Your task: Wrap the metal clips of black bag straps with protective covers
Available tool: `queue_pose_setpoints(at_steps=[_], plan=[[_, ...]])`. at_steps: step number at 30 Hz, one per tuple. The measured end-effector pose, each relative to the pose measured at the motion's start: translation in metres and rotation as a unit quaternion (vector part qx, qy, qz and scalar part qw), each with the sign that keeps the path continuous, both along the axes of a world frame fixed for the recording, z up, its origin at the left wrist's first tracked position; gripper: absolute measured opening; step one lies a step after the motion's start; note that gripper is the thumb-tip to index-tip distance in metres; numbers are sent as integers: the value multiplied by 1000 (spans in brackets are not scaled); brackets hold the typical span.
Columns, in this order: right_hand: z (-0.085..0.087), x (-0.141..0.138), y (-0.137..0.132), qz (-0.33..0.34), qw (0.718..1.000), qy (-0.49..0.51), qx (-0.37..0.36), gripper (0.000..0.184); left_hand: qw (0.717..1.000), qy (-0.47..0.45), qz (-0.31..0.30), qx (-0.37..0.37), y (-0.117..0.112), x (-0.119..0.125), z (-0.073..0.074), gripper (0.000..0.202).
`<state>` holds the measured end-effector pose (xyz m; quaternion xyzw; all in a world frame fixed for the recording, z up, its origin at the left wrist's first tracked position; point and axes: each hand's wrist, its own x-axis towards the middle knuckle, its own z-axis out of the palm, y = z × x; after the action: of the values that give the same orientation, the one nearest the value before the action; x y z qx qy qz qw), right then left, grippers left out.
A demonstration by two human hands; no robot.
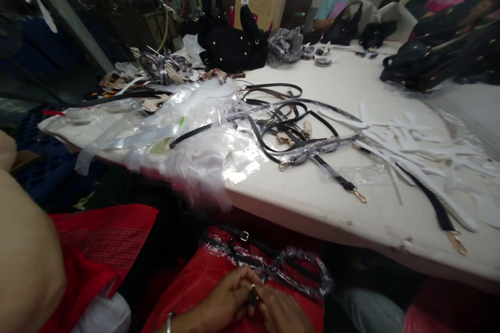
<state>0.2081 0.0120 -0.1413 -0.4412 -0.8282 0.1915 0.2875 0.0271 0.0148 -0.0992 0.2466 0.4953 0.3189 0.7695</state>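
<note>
On my lap, over red cloth (187, 283), lies a black strap (244, 255) partly wrapped in clear plastic (324, 283), with a gold buckle (244, 236) on it. My left hand (236, 289), a bangle on its wrist, pinches a small dark piece of the strap with a shiny metal part (253, 295). Close against it, my right hand (283, 309) has its fingers closed on the same spot. Fingers cover most of that piece, so its exact shape is hidden.
The white table (269, 192) bears tangled black straps (297, 140) with gold clasps, plastic film (203, 161) and white strips (422, 145). Black bags (230, 44) stand behind. Another person's arm (27, 250) is at left; people (332, 5) sit across.
</note>
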Motion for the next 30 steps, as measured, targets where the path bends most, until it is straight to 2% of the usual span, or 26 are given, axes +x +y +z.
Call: queue_pose_setpoints(at_steps=[1, 4, 6, 8, 10, 13, 17, 20, 23, 25, 27, 29, 30], plan=[[4, 7, 10, 10, 1000, -4, 26, 35, 1000, -18, -11, 5, 2, -3, 4, 35], [20, 17, 39, -13, 999, -32, 29, 37, 998, -48, -34, 26, 10, -8, 16, 40], [28, 14, 52, 23, 998, -40, 30, 36, 997, -51, -43, 32, 14, -11, 23, 39], [30, 7, 59, 61, 997, -39, -6, 35, 997, -49, -47, 30, 16, -13, 27, 38], [29, 1, 62, 87, 992, -36, -84, 37, 997, -52, -46, 24, 17, -16, 31, 38], [25, -4, 62, 108, 980, -54, -160, 46, 997, -62, -42, 24, 18, -22, 37, 32], [17, 5, 57, 51, 982, -57, -171, 49, 998, -46, -31, 14, 18, -28, 44, 28], [-1, 19, 47, 20, 984, -73, -162, 55, 999, -37, -25, 4, 16, -32, 41, 31], [-26, 32, 31, 27, 983, -111, -142, 65, 999, -40, -35, 8, 13, -35, 34, 35], [-33, 37, 25, 40, 982, -121, -142, 64, 997, -53, -55, 12, 11, -38, 29, 39], [-25, 38, 26, 57, 985, -115, -118, 55, 995, -69, -71, 13, 10, -39, 26, 45], [-2, 33, 33, 70, 991, -104, -41, 40, 995, -66, -76, 11, 10, -39, 23, 47], [13, 28, 38, 71, 993, -99, 4, 38, 995, -59, -79, 8, 10, -38, 23, 46]])
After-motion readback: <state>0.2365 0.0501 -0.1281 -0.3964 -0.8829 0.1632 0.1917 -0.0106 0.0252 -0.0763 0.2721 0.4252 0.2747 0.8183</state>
